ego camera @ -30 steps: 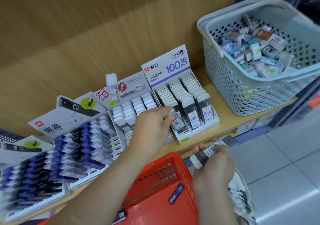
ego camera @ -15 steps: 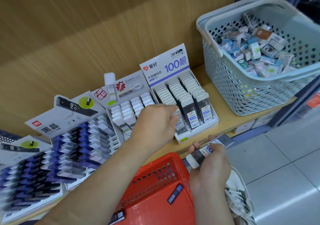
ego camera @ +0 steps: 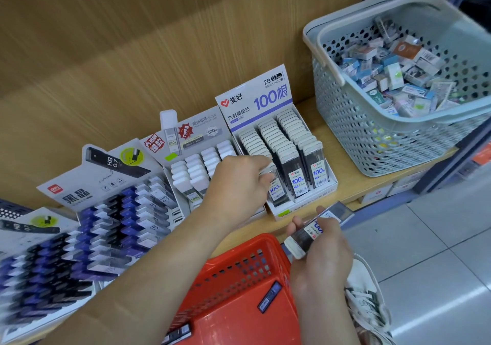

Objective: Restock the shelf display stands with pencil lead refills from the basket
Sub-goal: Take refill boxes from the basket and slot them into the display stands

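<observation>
Here, right hand [ego camera: 321, 259] gripping lead refill [ego camera: 308, 234], diagonal, cap lower-left.

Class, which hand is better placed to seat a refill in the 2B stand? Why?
Left. The left hand grips a refill at the front of the stand; the right hand holds spare refills away from it.

Four cardboard stands side by side on the shelf [ego camera: 353, 185], headers tilted back. 100 stand [ego camera: 255, 100] on the right, three nearly full rows of white-capped dark refills. White-cap stand [ego camera: 196, 137] just left of it. HB stand [ego camera: 106, 169] and far HB stand [ego camera: 26, 225] beyond, stocked blue and black. Front refill [ego camera: 275, 189] of the 100 stand's left row upright, gripped at the cap by left hand [ego camera: 236, 185]. Held refill [ego camera: 316, 230] slantwise in right hand [ego camera: 321, 262], white cap lower left. Red basket [ego camera: 239, 249] below the shelf edge, loose refill [ego camera: 269, 297] inside.
</observation>
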The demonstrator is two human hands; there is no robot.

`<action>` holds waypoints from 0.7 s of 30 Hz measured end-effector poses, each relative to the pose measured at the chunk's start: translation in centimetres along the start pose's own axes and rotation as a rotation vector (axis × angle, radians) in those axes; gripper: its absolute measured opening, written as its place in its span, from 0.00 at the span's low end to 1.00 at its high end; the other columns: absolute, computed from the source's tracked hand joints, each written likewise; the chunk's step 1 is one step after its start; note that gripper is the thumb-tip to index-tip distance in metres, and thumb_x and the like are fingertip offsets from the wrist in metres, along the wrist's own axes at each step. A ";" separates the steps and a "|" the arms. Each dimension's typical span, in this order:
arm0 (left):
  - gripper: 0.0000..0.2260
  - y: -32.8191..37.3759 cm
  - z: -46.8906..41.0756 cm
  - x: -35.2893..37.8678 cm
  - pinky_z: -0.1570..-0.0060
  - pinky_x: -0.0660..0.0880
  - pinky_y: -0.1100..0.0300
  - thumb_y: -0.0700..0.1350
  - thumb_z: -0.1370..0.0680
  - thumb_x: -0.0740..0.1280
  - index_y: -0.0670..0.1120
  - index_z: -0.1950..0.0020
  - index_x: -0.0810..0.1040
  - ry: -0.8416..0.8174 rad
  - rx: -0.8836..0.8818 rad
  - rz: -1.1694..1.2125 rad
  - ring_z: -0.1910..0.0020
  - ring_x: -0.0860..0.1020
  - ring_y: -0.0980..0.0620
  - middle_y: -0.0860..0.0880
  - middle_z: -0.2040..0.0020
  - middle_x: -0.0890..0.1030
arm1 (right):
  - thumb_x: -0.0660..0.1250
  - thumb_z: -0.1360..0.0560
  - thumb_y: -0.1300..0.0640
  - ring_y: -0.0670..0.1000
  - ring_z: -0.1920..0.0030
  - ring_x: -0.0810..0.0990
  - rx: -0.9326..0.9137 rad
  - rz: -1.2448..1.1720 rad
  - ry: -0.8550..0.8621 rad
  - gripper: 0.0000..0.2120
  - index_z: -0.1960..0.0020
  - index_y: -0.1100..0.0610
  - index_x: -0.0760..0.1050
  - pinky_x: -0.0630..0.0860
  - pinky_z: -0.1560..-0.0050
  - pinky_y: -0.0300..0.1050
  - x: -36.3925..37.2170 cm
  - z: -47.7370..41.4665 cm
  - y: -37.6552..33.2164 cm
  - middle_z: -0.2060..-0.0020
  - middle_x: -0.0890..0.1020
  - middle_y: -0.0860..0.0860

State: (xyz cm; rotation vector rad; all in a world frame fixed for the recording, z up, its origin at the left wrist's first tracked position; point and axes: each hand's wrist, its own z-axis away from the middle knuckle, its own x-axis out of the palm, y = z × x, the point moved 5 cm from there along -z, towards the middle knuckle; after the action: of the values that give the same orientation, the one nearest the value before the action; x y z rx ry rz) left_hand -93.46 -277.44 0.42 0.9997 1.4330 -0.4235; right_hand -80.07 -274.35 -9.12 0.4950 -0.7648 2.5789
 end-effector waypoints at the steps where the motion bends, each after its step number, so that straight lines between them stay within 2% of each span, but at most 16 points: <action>1: 0.09 0.0 0.1 0.1 0.60 0.70 0.58 0.48 0.22 0.66 0.46 0.47 0.81 -0.012 0.000 0.002 0.62 0.76 0.50 0.48 0.65 0.80 | 0.61 0.22 0.63 0.51 0.75 0.80 -0.007 0.007 -0.012 0.09 0.48 0.60 0.80 0.78 0.70 0.44 0.0 0.1 0.1 0.73 0.79 0.57; 3: 0.07 0.1 0.1 0.2 0.62 0.67 0.59 0.48 0.22 0.66 0.46 0.51 0.80 -0.031 0.015 -0.002 0.64 0.74 0.51 0.51 0.67 0.77 | 0.61 0.22 0.65 0.52 0.71 0.81 -0.008 0.025 -0.051 0.08 0.50 0.61 0.79 0.79 0.66 0.45 0.0 0.2 0.2 0.66 0.79 0.60; 4: 0.07 0.2 0.0 0.2 0.64 0.64 0.59 0.48 0.22 0.66 0.47 0.57 0.77 -0.037 0.030 -0.011 0.65 0.71 0.51 0.53 0.69 0.74 | 0.61 0.22 0.65 0.53 0.69 0.81 -0.006 0.036 -0.078 0.07 0.50 0.62 0.78 0.79 0.66 0.44 0.1 0.3 0.3 0.63 0.79 0.62; 5: 0.12 0.2 0.0 0.2 0.65 0.61 0.59 0.48 0.22 0.65 0.49 0.64 0.70 -0.051 0.036 -0.037 0.67 0.69 0.52 0.54 0.71 0.70 | 0.61 0.22 0.66 0.54 0.67 0.80 -0.007 0.046 -0.103 0.07 0.49 0.63 0.78 0.79 0.66 0.43 0.1 0.3 0.4 0.61 0.79 0.63; 7: 0.17 0.3 -0.2 0.3 0.66 0.59 0.58 0.48 0.21 0.64 0.49 0.67 0.62 -0.088 0.067 -0.090 0.68 0.67 0.51 0.54 0.72 0.66 | 0.62 0.23 0.67 0.55 0.65 0.79 -0.012 0.055 -0.133 0.09 0.45 0.65 0.77 0.79 0.66 0.42 0.1 0.3 0.5 0.58 0.78 0.63; 10: 0.13 0.5 -0.5 0.4 0.66 0.61 0.57 0.48 0.21 0.64 0.46 0.64 0.68 -0.126 0.105 -0.096 0.65 0.70 0.49 0.52 0.70 0.69 | 0.62 0.23 0.67 0.55 0.64 0.79 -0.019 0.058 -0.137 0.10 0.44 0.67 0.77 0.79 0.67 0.43 0.1 0.2 0.6 0.58 0.78 0.63; 13: 0.09 0.9 -1.0 0.5 0.63 0.65 0.57 0.48 0.21 0.62 0.44 0.56 0.73 -0.158 0.169 -0.142 0.59 0.75 0.47 0.49 0.64 0.75 | 0.64 0.24 0.67 0.55 0.64 0.79 -0.011 0.075 -0.143 0.06 0.49 0.66 0.78 0.78 0.68 0.43 0.0 0.2 0.8 0.61 0.79 0.62; 15: 0.09 1.0 -1.3 0.8 0.62 0.68 0.56 0.49 0.20 0.60 0.45 0.54 0.72 -0.180 0.210 -0.215 0.56 0.77 0.45 0.46 0.59 0.78 | 0.65 0.24 0.68 0.55 0.65 0.79 -0.007 0.097 -0.159 0.04 0.53 0.63 0.78 0.76 0.66 0.44 -0.1 0.4 1.0 0.62 0.80 0.62; 18: 0.09 0.6 -1.7 1.1 0.62 0.72 0.53 0.50 0.19 0.59 0.44 0.47 0.70 -0.177 0.189 -0.303 0.56 0.78 0.42 0.44 0.57 0.79 | 0.66 0.25 0.69 0.56 0.62 0.80 -0.033 0.090 -0.174 0.07 0.55 0.60 0.79 0.76 0.59 0.48 0.0 0.4 1.2 0.59 0.82 0.61; 21: 0.12 0.3 -1.7 0.9 0.66 0.69 0.53 0.52 0.19 0.59 0.45 0.42 0.66 -0.149 0.183 -0.369 0.58 0.78 0.40 0.45 0.58 0.79 | 0.67 0.25 0.70 0.54 0.62 0.80 -0.056 0.068 -0.204 0.10 0.50 0.56 0.77 0.76 0.54 0.51 0.4 0.6 1.1 0.58 0.81 0.59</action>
State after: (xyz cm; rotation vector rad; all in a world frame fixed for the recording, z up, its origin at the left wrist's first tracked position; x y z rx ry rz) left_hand -94.17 -275.72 -0.07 0.8261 1.4627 -0.8936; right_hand -80.77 -275.45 -8.97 0.7342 -0.9346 2.5873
